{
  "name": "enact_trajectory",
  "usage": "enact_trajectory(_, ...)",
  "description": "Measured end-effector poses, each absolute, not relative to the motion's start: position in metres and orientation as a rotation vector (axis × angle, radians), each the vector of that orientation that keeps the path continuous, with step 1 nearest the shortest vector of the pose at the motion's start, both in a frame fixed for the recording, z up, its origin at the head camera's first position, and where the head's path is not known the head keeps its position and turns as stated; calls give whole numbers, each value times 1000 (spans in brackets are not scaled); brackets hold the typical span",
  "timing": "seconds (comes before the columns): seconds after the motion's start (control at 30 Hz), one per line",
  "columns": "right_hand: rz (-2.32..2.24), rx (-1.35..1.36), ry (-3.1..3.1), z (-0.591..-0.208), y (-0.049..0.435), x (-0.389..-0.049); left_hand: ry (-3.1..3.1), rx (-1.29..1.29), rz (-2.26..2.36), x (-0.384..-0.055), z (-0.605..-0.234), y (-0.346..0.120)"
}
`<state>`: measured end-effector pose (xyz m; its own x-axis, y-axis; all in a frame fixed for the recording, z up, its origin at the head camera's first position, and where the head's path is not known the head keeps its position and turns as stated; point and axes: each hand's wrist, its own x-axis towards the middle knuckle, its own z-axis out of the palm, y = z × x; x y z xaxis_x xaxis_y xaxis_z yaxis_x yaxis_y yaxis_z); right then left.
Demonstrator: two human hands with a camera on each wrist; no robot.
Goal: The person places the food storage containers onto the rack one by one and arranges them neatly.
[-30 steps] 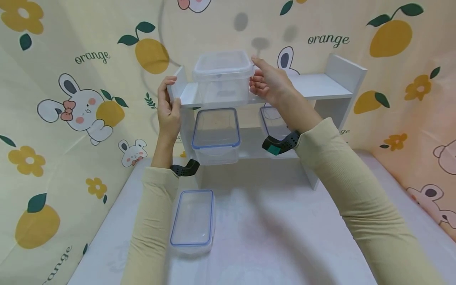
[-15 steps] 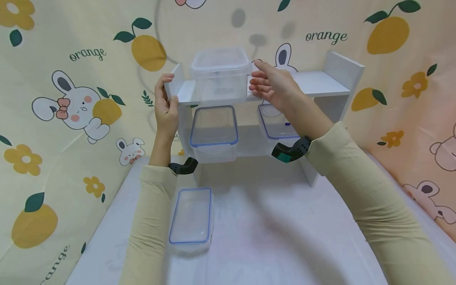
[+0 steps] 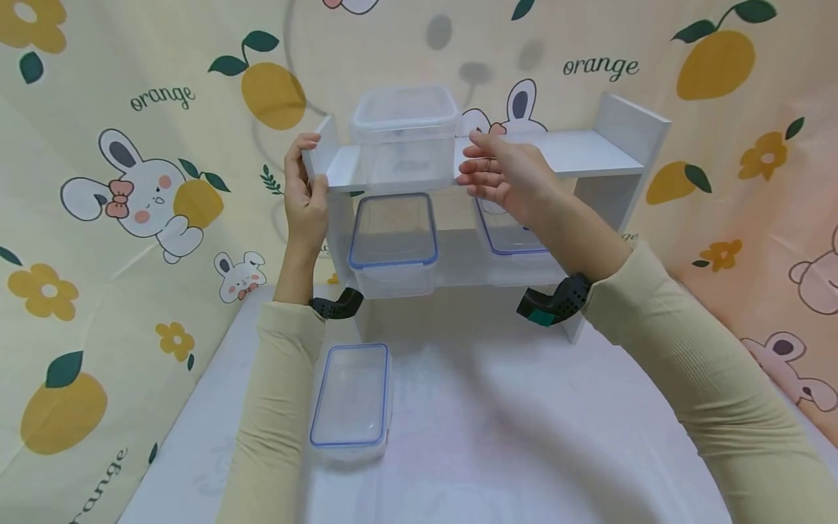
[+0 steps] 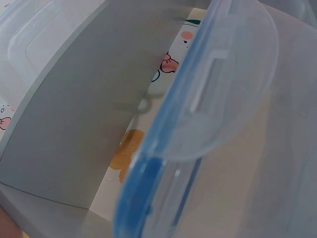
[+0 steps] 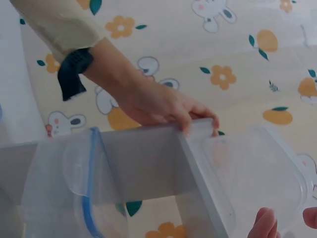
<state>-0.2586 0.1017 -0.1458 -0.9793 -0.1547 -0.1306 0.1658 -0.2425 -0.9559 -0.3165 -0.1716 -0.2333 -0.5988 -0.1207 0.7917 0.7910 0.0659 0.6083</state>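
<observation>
My left hand (image 3: 306,200) grips the left end panel (image 3: 325,145) of a white shelf unit. In the right wrist view, that left hand (image 5: 158,106) has its fingers curled over the board edge. A clear lidded food container (image 3: 407,154) stands on the top shelf beside the panel. Just right of it is my right hand (image 3: 513,177), fingers loosely bent and holding nothing; whether a fingertip touches the wall is unclear. Fingertips of the right hand (image 5: 264,225) show low in the right wrist view. The left wrist view has a blue-rimmed container (image 4: 228,99) close up.
On the middle shelf sit a blue-rimmed container (image 3: 394,240) at left and another blue-rimmed container (image 3: 513,236) at right, partly behind my right arm. A flatter blue-rimmed container (image 3: 351,397) lies on the white table (image 3: 497,437). Patterned cloth (image 3: 196,342) hangs behind.
My right hand has eased down and slightly right from the container's upper right side, its wrist dropping outward. The left hand keeps its grip on the panel. The view has shifted slightly.
</observation>
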Motion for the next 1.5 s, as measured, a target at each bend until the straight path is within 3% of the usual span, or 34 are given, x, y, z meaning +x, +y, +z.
enact_trajectory(1.5, -1956, -342, 1884, -251, 106, -205, -1602, -702, -1613, -312, -236, -170)
